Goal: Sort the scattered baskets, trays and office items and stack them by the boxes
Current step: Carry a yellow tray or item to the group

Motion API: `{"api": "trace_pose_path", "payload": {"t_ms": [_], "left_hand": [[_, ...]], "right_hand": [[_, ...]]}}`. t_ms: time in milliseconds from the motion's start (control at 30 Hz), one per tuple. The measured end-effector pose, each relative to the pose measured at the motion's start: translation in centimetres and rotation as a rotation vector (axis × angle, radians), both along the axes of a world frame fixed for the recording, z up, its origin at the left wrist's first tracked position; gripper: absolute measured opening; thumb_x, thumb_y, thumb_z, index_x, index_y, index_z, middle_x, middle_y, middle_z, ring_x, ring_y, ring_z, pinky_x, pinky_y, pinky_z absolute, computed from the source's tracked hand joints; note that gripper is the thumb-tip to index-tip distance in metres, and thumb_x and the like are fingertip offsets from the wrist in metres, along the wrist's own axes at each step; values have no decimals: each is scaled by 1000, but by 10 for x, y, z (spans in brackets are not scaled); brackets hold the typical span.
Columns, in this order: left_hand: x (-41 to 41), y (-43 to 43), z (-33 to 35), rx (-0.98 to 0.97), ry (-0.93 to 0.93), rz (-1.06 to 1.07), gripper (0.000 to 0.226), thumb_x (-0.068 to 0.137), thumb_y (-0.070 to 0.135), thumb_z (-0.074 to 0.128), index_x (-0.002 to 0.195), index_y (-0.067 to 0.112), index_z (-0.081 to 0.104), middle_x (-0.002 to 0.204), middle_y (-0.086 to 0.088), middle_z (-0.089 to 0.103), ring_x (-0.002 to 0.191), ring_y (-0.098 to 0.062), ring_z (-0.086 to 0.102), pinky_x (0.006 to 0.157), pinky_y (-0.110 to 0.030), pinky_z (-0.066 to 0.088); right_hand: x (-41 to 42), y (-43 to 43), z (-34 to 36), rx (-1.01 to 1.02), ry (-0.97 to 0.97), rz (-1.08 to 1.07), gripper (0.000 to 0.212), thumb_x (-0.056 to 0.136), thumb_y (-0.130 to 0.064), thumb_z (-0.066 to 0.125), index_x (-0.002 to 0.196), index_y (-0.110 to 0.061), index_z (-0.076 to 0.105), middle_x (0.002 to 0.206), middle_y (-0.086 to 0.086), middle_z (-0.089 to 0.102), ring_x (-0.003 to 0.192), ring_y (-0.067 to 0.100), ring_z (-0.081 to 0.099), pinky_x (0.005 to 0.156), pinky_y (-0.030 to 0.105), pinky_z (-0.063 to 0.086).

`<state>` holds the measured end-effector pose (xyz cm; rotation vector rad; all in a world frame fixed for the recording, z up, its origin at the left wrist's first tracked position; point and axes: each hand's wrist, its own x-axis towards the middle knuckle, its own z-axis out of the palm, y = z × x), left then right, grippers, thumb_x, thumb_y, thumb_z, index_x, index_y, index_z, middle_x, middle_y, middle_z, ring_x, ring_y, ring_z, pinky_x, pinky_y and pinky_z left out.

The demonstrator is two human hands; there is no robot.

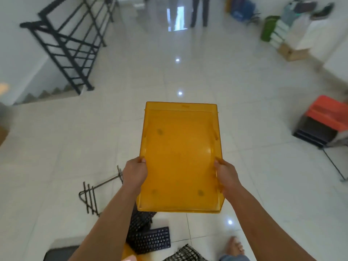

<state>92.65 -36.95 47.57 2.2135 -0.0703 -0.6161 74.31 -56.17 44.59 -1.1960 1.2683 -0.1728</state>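
Nothing here is legible: the small raised mark on the orange tray's (180, 157) far rim and the keyboard's (150, 240) key legends are too blurred.

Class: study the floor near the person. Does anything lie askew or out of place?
Yes. Black keyboards lie heaped on the floor below the held tray, overlapping at odd angles, and a wire rack seems tipped over to their left.

An amber-yellow, translucent tray (180, 157) is pictured against a floor (254, 119) tiled in glossy white. A keyboard (150, 240), a wire rack (90, 196) and a stair railing (71, 40) are shown in black. A crate (327, 112) is coloured orange-red, and a cloth (185, 252) is checked black and white.
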Motion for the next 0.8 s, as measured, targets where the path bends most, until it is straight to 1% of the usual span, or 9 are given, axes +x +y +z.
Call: {"api": "trace_pose_path", "payload": {"t_ms": [100,167,300,367,467,567,633,700,800], "left_hand": [[-28,-57,6,29,-32,-178,40,109,32,40,137,9,57,103,-1,62,77,-14,52,76,-32,42],[-53,-100,9,18,-11,-282,43,108,34,40,139,9,55,127,-10,62,95,-23,55,87,-40,45],[-127,-185,14,24,22,-525,46,108,39,38,143,13,52,137,-9,58,120,-35,56,105,-55,45],[-152,-211,13,11,13,-589,44,108,39,38,139,13,55,126,-6,61,108,-29,60,100,-50,48],[-210,-262,6,12,-29,-710,31,108,37,38,118,19,61,94,5,59,74,-10,53,76,-35,44],[-269,-308,5,27,-45,-799,23,108,36,38,96,24,54,79,9,51,68,-8,48,58,-25,38],[-309,-334,4,25,-31,-843,26,108,35,39,88,25,52,77,10,50,66,-7,46,56,-23,35],[-347,-356,1,24,-27,-878,21,108,36,39,93,26,51,77,11,48,66,-7,45,59,-25,37],[-400,-386,-5,30,-9,-944,22,108,37,40,91,26,50,77,12,47,66,-8,44,66,-29,39]], "right_hand": [[-56,-26,1,10,-33,-158,43,107,-41,43,145,-21,52,123,0,60,107,29,57,102,57,46],[-97,-43,1,12,-51,-261,44,107,-40,43,146,-20,51,133,4,61,115,34,59,105,61,46],[-192,-75,3,11,-36,-509,47,107,-40,43,150,-21,46,144,4,56,126,38,55,107,63,43],[-222,-84,4,19,-22,-587,47,108,-40,44,151,-20,45,145,5,54,128,38,53,108,62,43],[-288,-102,7,28,-12,-730,47,107,-40,43,150,-20,45,144,6,54,126,37,53,106,61,42],[-347,-120,10,51,-8,-844,48,107,-41,43,151,-21,43,144,5,53,121,34,54,104,60,43],[-385,-132,12,55,-1,-906,48,107,-40,43,152,-21,43,144,5,53,114,31,54,104,59,44],[-424,-142,13,53,3,-957,48,108,-39,43,152,-20,42,144,5,52,111,29,53,103,58,44],[-476,-153,11,57,15,-1029,48,108,-37,42,153,-20,40,147,6,50,124,34,53,105,57,43]]}}
